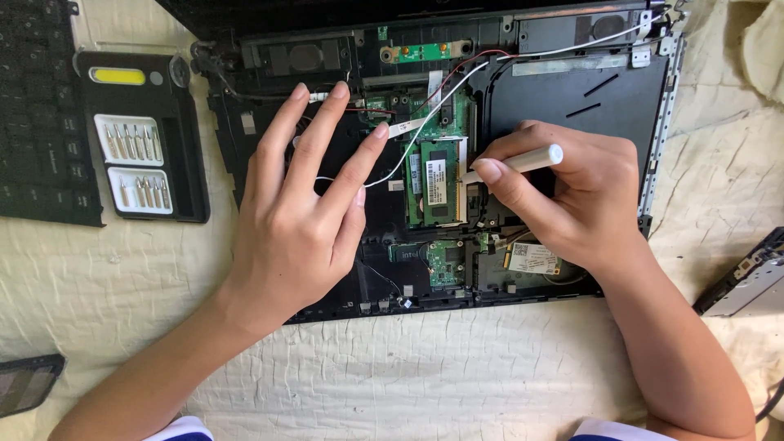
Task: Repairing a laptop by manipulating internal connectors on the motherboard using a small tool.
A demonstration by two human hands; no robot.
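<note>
Your right hand [572, 204] has its fingers [498, 173] clamped on a white screwdriver [523, 161]. The handle's long axis runs nearly level, left to right, with the round butt pointing right and the tip aimed left and slightly down at the right edge of the green memory module [438, 181]. The tip itself is too small to make out where it meets the board.

Your left hand [306, 196] lies flat on the open laptop [572, 98], fingers spread and apart, holding nothing; the fingertips rest just left of the module, near the white wire [441, 106] that crosses it. So the module lies between your two hands, and the right one is nearer its edge.

The laptop sits on a cream cloth [457, 367], wrinkled and soft. To the left lies a black bit case [140, 135], and beyond it a keyboard [41, 122]. A silver drive [747, 282] pokes in at the right edge, well apart from your hands.
</note>
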